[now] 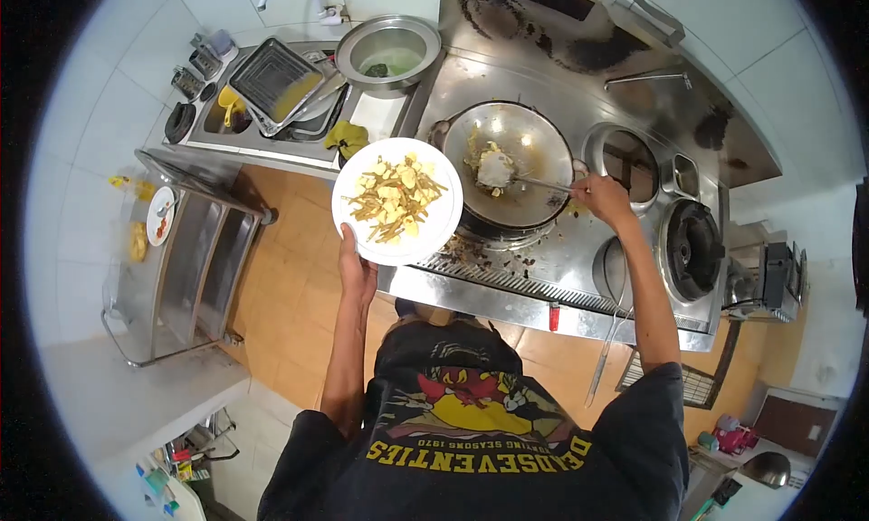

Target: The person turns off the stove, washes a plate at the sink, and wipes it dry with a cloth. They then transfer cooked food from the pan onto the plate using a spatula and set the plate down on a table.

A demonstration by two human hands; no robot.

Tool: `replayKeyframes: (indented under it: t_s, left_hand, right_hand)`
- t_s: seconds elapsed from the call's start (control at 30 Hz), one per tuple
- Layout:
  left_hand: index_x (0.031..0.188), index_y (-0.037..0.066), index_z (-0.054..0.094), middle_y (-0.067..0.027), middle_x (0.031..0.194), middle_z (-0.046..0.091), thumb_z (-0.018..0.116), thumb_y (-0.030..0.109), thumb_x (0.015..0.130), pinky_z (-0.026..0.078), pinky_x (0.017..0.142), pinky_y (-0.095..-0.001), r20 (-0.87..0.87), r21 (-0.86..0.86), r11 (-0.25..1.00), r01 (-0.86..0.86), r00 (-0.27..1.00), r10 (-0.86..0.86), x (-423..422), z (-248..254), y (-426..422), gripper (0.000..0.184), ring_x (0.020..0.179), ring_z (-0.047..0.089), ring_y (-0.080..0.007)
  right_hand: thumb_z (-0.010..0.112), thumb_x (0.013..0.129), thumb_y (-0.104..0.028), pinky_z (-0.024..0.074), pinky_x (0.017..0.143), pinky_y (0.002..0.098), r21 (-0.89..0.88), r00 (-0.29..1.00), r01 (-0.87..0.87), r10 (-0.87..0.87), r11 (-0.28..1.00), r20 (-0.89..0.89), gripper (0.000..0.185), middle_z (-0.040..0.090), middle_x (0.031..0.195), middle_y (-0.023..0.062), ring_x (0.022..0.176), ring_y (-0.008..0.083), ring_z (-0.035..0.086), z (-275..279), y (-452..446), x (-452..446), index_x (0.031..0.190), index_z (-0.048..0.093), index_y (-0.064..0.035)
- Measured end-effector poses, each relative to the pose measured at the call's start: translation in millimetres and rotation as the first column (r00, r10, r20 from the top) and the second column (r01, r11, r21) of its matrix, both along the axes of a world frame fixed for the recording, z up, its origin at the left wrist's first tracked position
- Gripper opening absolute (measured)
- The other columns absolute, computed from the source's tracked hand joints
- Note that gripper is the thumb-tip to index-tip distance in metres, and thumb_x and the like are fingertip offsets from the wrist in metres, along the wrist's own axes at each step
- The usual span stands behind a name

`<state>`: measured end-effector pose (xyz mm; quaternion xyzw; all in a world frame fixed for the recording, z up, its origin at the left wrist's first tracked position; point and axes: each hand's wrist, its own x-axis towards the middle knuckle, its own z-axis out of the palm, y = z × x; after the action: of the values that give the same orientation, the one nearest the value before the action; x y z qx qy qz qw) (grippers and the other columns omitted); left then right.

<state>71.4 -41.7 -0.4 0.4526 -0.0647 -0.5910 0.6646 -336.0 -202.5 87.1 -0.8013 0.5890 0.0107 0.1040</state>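
Observation:
A white plate (pixel 346 193) bears a heap of yellow pieces and brownish strips of food (pixel 394 195). Under its near-left edge, my left hand (pixel 356 266) holds the plate up, just off the front of the steel stove. To the right, my right hand (pixel 602 198) is closed on the handle of a metal spatula (pixel 543 185). The spatula's blade lies inside a large wok (pixel 543 141) on the stove, with some yellow food bits around it.
Sink area (pixel 213 118) with stacked trays and a metal basin (pixel 392 32) at the upper left. A steel trolley (pixel 186 267) stands left. A strainer (pixel 614 266) and a black burner (pixel 692 249) are on the right; a red object (pixel 554 316) sits at the stove's front edge.

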Motion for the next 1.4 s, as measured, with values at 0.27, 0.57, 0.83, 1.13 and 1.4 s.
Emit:
replayKeyframes:
  t_s: [0.27, 0.57, 0.83, 1.13, 1.4]
  left_hand:
    - [0.131, 0.0, 0.038, -0.0097, 0.123, 0.055, 0.042, 0.045, 0.095, 0.048, 0.086, -0.0288, 0.007, -0.047, 0.999, 0.018, 1.0, -0.017, -2, 10, -3, 0.058, 0.108, 0.057, -0.0169]
    - [0.133, 0.002, 0.036, -0.0109, 0.125, 0.053, 0.039, 0.046, 0.096, 0.049, 0.089, -0.0306, 0.04, 0.035, 0.998, 0.049, 0.998, -0.05, 2, 12, -1, 0.058, 0.109, 0.057, -0.0191]
    - [0.132, 0.0, 0.036, -0.0115, 0.125, 0.052, 0.044, 0.046, 0.094, 0.047, 0.09, -0.0309, 0.039, 0.001, 1.0, 0.015, 0.999, -0.015, -1, 12, -2, 0.06, 0.109, 0.056, -0.019]
    - [0.132, 0.0, 0.036, -0.011, 0.119, 0.056, 0.044, 0.048, 0.093, 0.05, 0.082, -0.0276, 0.103, 0.055, 0.998, -0.002, 0.995, -0.003, 0, 21, -4, 0.062, 0.102, 0.059, -0.0166]
    - [0.13, -0.001, 0.039, -0.0105, 0.12, 0.057, 0.044, 0.046, 0.094, 0.05, 0.084, -0.0286, 0.086, 0.037, 0.999, 0.004, 0.996, -0.007, -1, 20, -4, 0.06, 0.104, 0.059, -0.0168]
  right_hand:
    - [0.061, 0.08, -0.027, 0.0517, 0.072, 0.0453, -0.155, 0.945, 0.092, -0.136, 0.984, -0.299, 0.019, 0.066, 0.089, 0.0197, 0.082, 0.0364, 0.064, 26, -11, -35, 0.087, 0.071, -0.0128]
    - [0.066, 0.078, -0.029, 0.0507, 0.072, 0.044, -0.121, 0.954, 0.023, -0.058, 0.992, -0.296, 0.022, 0.066, 0.085, 0.0167, 0.08, 0.0341, 0.064, 51, 6, -17, 0.093, 0.071, -0.0131]
    - [0.068, 0.077, -0.023, 0.0499, 0.068, 0.0372, 0.248, 0.999, 0.028, -0.02, 0.968, -0.038, 0.019, 0.067, 0.082, 0.0163, 0.072, 0.0289, 0.065, 1, 0, -45, 0.087, 0.072, -0.007]
    - [0.064, 0.083, -0.025, 0.049, 0.07, 0.0356, 0.135, 0.771, 0.287, -0.312, 0.948, 0.556, 0.024, 0.068, 0.087, 0.015, 0.077, 0.0279, 0.066, -146, 29, 6, 0.1, 0.069, -0.0079]
    - [0.062, 0.085, -0.032, 0.0486, 0.071, 0.0341, 0.134, 0.722, 0.336, -0.346, 0.932, 0.599, 0.029, 0.068, 0.091, 0.0146, 0.08, 0.0264, 0.065, -164, 32, -6, 0.105, 0.068, -0.0105]
